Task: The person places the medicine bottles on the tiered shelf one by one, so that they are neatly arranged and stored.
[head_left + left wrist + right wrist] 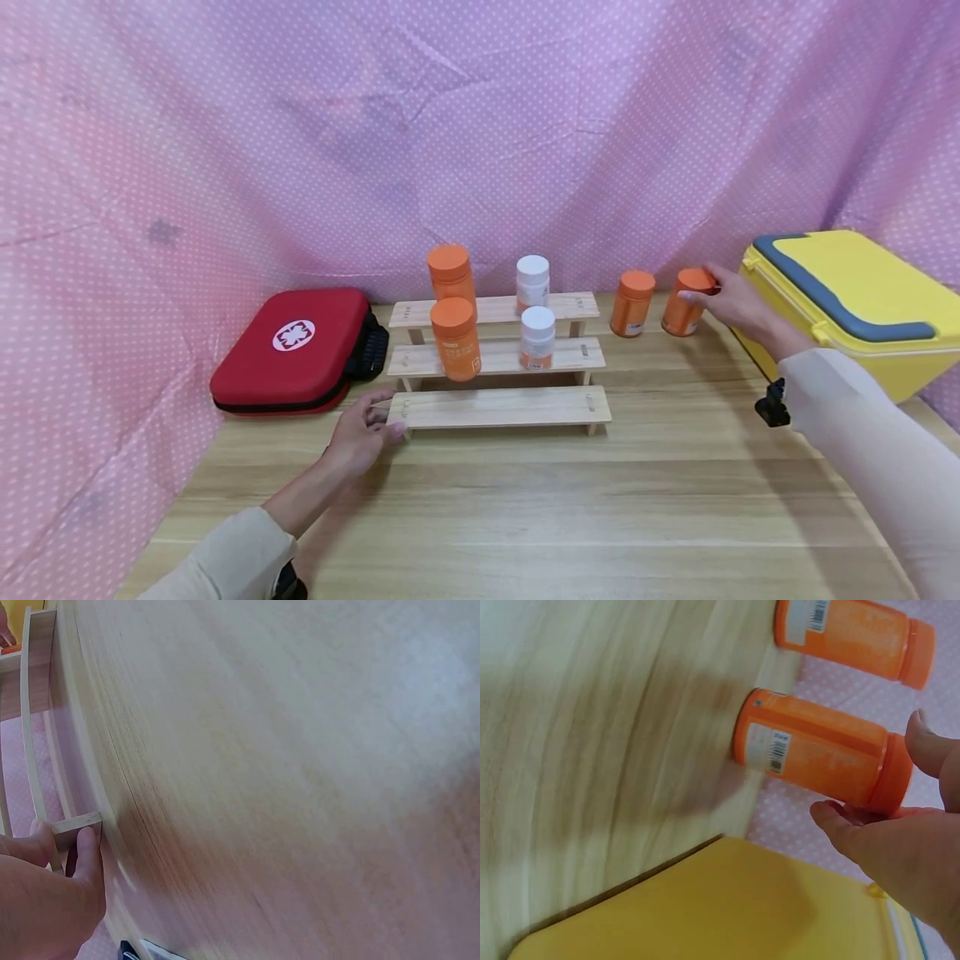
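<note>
At the left end of the lowest step of a three-step wooden rack (498, 407), my left hand (363, 433) grips the board's end and its short leg, as the left wrist view shows up close. My right hand (738, 304) is around the orange cap of an orange bottle (681, 312), thumb on one side and fingers on the other. That bottle stands upright on the table; in the right wrist view its white barcode label (768, 748) faces the camera. A second orange bottle (632, 307) stands just left of it.
The rack's upper two steps each bear a larger orange bottle (456, 346) and a small white bottle (537, 342). A red first-aid case (292, 350) lies left of the rack. At the right stands a yellow box (862, 292) with a grey handle. A pink dotted cloth (495, 150) hangs behind.
</note>
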Tool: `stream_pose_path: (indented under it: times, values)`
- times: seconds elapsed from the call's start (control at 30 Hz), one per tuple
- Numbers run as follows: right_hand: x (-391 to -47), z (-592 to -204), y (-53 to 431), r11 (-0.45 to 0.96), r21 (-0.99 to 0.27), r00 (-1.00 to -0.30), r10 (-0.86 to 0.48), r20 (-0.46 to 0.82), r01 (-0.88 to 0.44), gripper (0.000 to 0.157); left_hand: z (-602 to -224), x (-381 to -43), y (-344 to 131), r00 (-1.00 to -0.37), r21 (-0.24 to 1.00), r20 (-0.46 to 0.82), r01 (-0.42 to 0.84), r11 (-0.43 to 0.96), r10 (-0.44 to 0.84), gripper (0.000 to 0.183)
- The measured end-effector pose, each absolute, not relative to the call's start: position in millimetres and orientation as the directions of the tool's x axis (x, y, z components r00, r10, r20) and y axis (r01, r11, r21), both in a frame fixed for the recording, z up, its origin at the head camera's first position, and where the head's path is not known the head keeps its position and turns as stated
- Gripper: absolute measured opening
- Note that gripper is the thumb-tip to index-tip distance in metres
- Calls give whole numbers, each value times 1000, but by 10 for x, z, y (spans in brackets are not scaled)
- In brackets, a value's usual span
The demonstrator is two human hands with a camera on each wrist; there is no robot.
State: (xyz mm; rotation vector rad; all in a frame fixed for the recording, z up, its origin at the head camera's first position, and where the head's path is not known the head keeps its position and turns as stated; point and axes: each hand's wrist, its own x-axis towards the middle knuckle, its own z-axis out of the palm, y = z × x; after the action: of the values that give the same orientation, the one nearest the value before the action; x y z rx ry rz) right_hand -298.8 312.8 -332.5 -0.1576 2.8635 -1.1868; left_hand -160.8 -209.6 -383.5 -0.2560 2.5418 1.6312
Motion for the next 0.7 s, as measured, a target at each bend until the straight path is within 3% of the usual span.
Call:
stream_pose_path:
  times: [0.17,0.7]
  values:
    - [-3015,-3419,3162,674,-732,-994,-98,43,-98,62,-3835,-1607,-2092,-980,886,-182,-199,419,-81,56]
    - [-3017,-3433,3207,678,-729,-995,-91,47,-96,64,-3831,-1614,-2102,-982,884,-175,-190,427,-75,57]
